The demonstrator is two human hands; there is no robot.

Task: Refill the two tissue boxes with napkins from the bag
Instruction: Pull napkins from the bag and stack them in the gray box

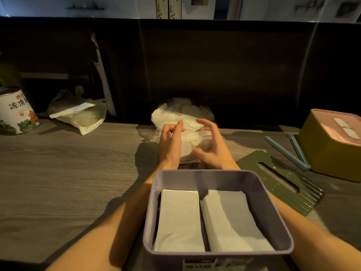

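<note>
Fingers (180, 124) on napkin bag (175, 116); purple box (273, 208) w/ 2 napkin stacks (181, 222).

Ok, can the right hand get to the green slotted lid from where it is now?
Probably yes. The green lid lies flat on the table just right of the right hand, with nothing between them. That hand is at the napkin bag, fingers spread, and would have to leave it first.
</note>
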